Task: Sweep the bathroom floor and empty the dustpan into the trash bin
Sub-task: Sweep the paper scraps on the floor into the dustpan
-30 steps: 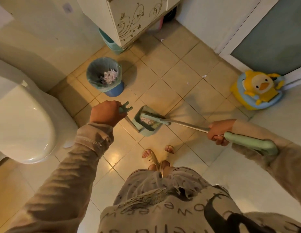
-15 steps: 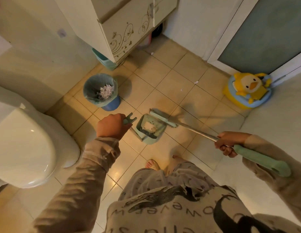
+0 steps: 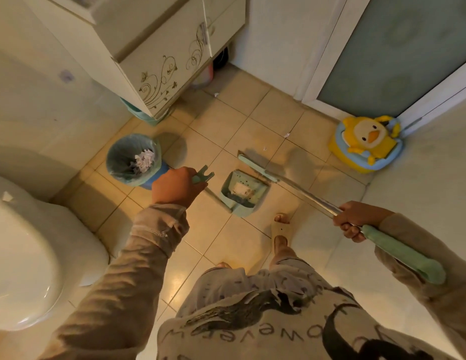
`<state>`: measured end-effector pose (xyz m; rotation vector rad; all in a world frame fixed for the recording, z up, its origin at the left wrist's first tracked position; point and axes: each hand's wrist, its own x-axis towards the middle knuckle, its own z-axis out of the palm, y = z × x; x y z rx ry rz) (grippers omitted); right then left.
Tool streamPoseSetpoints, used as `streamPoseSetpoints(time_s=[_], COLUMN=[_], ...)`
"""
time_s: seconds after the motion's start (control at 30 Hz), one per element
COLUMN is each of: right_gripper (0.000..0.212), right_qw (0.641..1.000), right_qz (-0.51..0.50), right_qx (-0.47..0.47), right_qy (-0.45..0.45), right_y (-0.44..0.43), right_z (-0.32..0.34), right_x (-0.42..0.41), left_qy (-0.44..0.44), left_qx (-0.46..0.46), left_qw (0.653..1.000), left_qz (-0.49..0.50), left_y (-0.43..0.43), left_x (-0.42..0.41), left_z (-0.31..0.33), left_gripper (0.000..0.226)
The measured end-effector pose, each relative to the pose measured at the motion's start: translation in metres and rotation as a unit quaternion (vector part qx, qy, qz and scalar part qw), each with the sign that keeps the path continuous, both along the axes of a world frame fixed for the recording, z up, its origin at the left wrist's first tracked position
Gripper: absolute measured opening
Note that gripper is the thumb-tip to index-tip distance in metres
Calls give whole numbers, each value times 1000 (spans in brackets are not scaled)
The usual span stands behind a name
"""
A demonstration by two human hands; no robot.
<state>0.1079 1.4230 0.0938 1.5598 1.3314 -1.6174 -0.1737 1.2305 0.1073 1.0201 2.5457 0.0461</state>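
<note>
A pale green dustpan (image 3: 239,194) stands on the tiled floor in the middle, with white and grey scraps inside. My left hand (image 3: 176,187) grips the top of its long upright handle. My right hand (image 3: 355,219) holds the broom (image 3: 299,189) by its metal shaft, just below the green grip. The broom's narrow green head (image 3: 255,167) rests on the floor just beyond the dustpan. A blue trash bin (image 3: 133,158) with a pale liner and crumpled paper inside stands left of the dustpan. Small white scraps (image 3: 286,135) lie on the tiles farther out.
A white toilet (image 3: 31,255) fills the left side. A cream vanity cabinet (image 3: 161,55) hangs at the back, with a teal basin (image 3: 141,114) under it. A yellow duck potty (image 3: 367,142) sits at the right by a glass door (image 3: 398,48). My slippered feet (image 3: 280,229) stand behind the dustpan.
The broom head has drawn out of the dustpan and now lies on the floor beyond it. My view has tilted up and I have stepped, so more cabinet and door show.
</note>
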Motion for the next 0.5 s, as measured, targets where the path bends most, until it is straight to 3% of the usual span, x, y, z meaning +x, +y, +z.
streamPoseSetpoints(time_s=[0.23,0.5], right_gripper=[42,44], right_qw=[997,961], right_qz=[65,238], right_qx=[39,99], right_qy=[-34,-99], right_y=[103,179], right_z=[2,6], right_x=[-10,-55], left_qy=[-6,10], left_qx=[-14,-55], left_qw=[999,998], left_qz=[37,40], left_y=[84,150], left_x=[10,14], left_z=[2,7], left_gripper=[33,33])
